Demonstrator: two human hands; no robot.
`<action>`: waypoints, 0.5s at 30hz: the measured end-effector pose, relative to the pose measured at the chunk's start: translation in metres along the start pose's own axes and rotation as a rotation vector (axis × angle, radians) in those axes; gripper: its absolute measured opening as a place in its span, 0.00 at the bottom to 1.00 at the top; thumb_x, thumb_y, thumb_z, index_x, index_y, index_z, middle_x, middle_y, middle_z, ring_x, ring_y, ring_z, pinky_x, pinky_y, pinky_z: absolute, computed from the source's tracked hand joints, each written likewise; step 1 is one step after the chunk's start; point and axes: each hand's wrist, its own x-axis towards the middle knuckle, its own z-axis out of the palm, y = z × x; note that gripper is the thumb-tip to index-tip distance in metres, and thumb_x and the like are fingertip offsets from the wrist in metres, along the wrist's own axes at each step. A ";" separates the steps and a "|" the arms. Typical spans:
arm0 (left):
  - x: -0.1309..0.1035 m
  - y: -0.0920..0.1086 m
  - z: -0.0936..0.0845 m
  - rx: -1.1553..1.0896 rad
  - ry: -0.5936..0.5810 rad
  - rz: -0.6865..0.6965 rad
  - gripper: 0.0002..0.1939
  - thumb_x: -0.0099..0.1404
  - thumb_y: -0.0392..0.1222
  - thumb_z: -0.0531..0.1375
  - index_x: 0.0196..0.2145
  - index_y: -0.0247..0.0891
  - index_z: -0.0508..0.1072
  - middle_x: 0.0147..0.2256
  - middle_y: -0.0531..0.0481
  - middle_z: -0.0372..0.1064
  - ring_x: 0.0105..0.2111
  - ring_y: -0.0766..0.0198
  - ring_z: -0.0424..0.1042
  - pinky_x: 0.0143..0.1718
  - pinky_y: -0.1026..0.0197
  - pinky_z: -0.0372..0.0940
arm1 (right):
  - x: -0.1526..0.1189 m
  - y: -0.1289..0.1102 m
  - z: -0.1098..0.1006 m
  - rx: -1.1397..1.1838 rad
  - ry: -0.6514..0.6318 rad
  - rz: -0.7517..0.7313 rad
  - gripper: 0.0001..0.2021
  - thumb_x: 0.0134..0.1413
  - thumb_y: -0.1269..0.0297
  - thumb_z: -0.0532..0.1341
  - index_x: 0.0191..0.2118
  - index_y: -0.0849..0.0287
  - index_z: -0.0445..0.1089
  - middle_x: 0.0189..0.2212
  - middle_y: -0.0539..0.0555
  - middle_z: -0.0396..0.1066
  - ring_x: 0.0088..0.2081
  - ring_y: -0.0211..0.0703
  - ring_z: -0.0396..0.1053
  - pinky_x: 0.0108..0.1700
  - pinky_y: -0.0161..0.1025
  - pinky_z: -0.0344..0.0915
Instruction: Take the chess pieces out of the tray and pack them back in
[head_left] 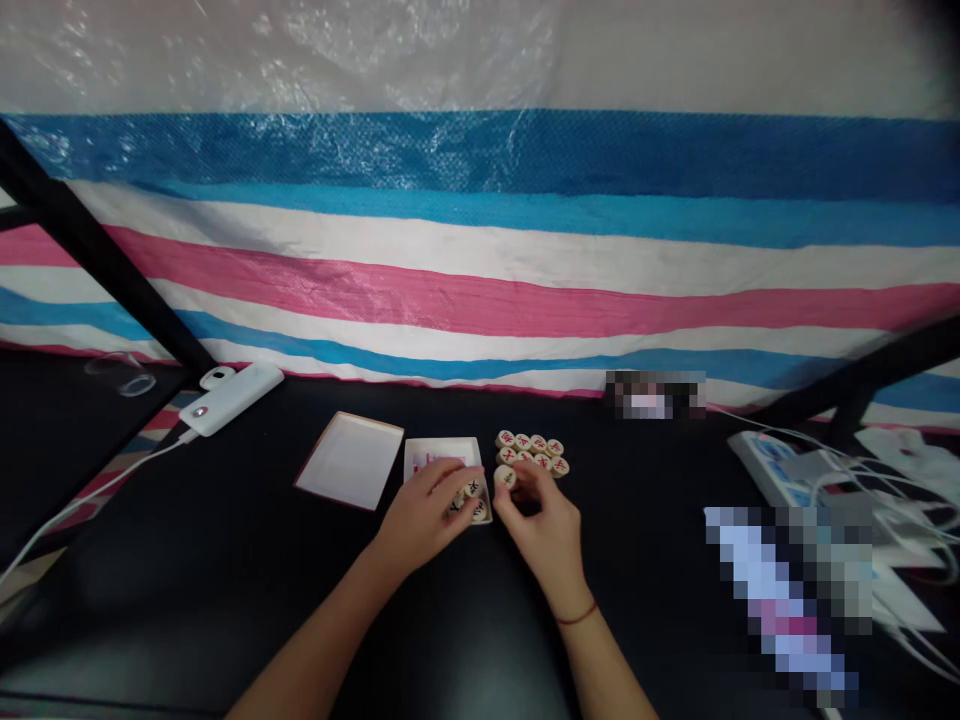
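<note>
Currently both hands work at the box [441, 441], a small white-walled one, open, on a black table [420, 650]. L hand [429, 512] is over the box's near part, fingers curved, thumb and fingertips fairly close; a black-marked piece [472, 488] shows by the tips, but can't tell if it's gripped or just lying there. More pcs w/ black marks sit in the box under that hand, partly hidden; sth. pink and white shows in the box's far part.

R hand [546, 520] is just right of the box, thumb and index pinched on a round disc [507, 478], pale, w/ a dark mark on top. Thin band [577, 614] round the R wrist. Just beyond that hand, right of the box, red-marked pcs [538, 443] stand in two rows of four, close together.

Lid [351, 462] lies left of the box, apart from it, pale inside up. Farther left of the box, toward the back: white gadget [234, 398] w/ a cable plugged in, then a clear glass [129, 378]. Well right of the box: power strip [765, 468] and a tangle of white cables [911, 510], plus blurred-out stuff, can't tell what. Behind the box hangs a striped sheet [480, 300], blue, pink, white.
</note>
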 end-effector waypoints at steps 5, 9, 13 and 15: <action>0.002 -0.010 -0.015 0.012 0.016 -0.087 0.14 0.67 0.38 0.55 0.50 0.42 0.69 0.43 0.46 0.70 0.43 0.60 0.72 0.46 0.57 0.69 | 0.004 0.020 -0.005 -0.157 -0.047 0.098 0.12 0.54 0.60 0.59 0.42 0.60 0.70 0.33 0.56 0.76 0.31 0.45 0.73 0.36 0.41 0.69; 0.003 -0.013 -0.018 0.002 0.019 -0.112 0.12 0.67 0.38 0.54 0.48 0.42 0.70 0.42 0.46 0.71 0.42 0.61 0.72 0.45 0.58 0.69 | 0.004 0.020 -0.003 -0.182 -0.116 0.030 0.09 0.56 0.63 0.57 0.39 0.58 0.70 0.33 0.56 0.74 0.32 0.45 0.70 0.37 0.40 0.67; 0.003 -0.011 -0.016 -0.005 -0.015 -0.110 0.12 0.67 0.38 0.54 0.48 0.42 0.71 0.41 0.47 0.71 0.41 0.61 0.72 0.44 0.58 0.69 | 0.002 0.019 -0.001 -0.193 -0.142 0.012 0.09 0.57 0.62 0.56 0.40 0.59 0.70 0.38 0.57 0.72 0.34 0.45 0.69 0.36 0.40 0.67; 0.003 -0.011 -0.016 -0.011 -0.025 -0.111 0.12 0.67 0.38 0.54 0.48 0.41 0.71 0.41 0.47 0.71 0.41 0.61 0.72 0.44 0.58 0.69 | 0.001 0.021 -0.001 -0.194 -0.150 0.018 0.11 0.57 0.61 0.57 0.43 0.58 0.69 0.40 0.57 0.72 0.34 0.45 0.69 0.35 0.40 0.67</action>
